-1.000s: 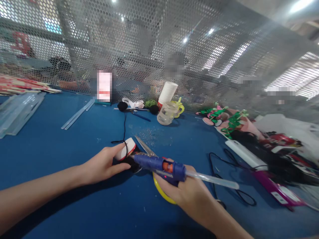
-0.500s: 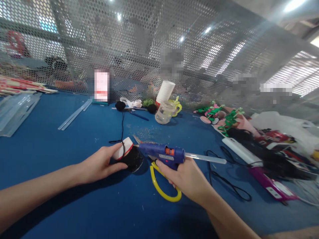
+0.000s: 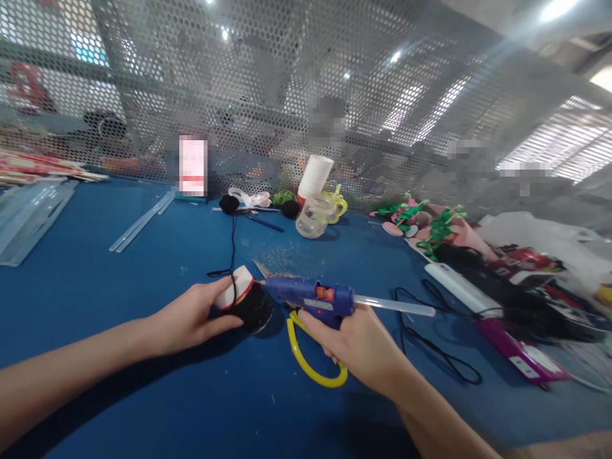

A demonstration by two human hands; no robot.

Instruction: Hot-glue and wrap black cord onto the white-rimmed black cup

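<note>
While right grip (image 3: 358, 347) holds one glue gun (image 3: 310, 296) | left grip (image 3: 191, 319) holds one black-white piece (image 3: 248, 306) | one scissors (image 3: 295, 350) beside

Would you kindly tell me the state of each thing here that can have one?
glue gun: gripped in the right hand, red light on, glue stick loaded, nozzle at the craft piece
craft piece: on the table, gripped by the left hand
scissors: lying flat, partly under the glue gun
clear mug: upright
paper cups: stacked together
</note>
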